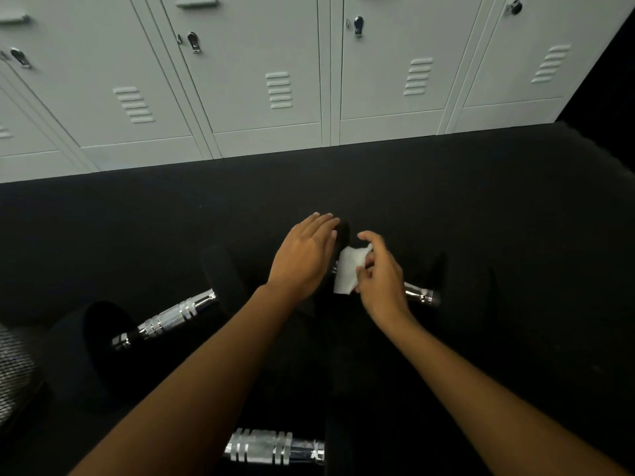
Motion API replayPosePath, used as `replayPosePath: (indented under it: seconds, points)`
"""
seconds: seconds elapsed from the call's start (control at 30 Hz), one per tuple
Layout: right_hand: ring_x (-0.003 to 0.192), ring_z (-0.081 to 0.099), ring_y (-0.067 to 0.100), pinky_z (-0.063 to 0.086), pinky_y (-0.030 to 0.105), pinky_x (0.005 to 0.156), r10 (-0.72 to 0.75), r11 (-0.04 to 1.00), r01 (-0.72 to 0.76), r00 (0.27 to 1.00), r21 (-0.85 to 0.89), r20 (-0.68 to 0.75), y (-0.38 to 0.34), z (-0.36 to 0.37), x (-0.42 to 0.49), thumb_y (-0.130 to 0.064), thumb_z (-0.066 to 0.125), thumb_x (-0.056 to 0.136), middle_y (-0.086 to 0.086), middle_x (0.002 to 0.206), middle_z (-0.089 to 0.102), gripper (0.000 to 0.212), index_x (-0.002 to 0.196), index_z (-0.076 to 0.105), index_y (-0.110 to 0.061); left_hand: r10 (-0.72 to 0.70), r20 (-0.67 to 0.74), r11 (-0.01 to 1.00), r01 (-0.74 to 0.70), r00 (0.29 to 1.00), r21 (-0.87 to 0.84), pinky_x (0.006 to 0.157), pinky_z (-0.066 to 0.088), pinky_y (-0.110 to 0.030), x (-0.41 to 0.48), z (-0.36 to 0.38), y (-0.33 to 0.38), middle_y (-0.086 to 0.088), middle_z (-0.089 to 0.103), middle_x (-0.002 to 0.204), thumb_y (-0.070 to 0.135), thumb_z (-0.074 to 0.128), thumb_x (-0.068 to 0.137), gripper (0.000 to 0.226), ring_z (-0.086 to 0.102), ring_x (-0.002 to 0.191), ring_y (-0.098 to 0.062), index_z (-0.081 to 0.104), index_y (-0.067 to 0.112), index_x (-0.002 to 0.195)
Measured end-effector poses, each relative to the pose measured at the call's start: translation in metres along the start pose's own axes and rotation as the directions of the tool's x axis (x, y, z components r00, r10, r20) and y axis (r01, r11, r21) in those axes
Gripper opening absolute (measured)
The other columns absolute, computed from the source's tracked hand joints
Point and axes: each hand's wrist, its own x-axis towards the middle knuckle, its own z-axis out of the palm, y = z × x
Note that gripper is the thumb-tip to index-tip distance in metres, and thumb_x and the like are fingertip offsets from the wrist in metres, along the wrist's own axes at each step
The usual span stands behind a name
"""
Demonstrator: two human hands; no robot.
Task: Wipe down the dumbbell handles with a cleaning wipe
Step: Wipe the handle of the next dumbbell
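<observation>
Three black dumbbells with chrome handles lie on the dark floor. My right hand [378,273] holds a white cleaning wipe [348,269] against the handle [421,294] of the far right dumbbell; most of that handle is hidden under the hand and the wipe. My left hand [304,255] rests with straight fingers on the black head [343,233] of the same dumbbell. A second dumbbell's handle [168,319] lies bare at the left. Another bare handle [271,446] lies close to me at the bottom, partly behind my left forearm.
A row of pale grey lockers [275,80] stands along the far edge of the dark floor [481,201]. A grey mesh object [13,372] shows at the left edge.
</observation>
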Motion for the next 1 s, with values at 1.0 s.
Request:
replayPosePath:
  seconds: [1.0]
  points:
    - [0.088,0.057,0.017,0.049,0.030,0.074,-0.400,0.858,0.389,0.916,-0.336,0.039,0.034,0.019,0.006,-0.008,0.066,0.082,0.005,0.093,0.060,0.014,0.096,0.066,-0.011,0.004,-0.330,0.999,-0.019,0.944,-0.041,0.110,0.032,-0.035,-0.013,0.031,-0.009,-0.001,0.056,0.132,0.027,0.026,0.100,0.043,0.041,0.131,-0.013,0.056,0.012,0.127]
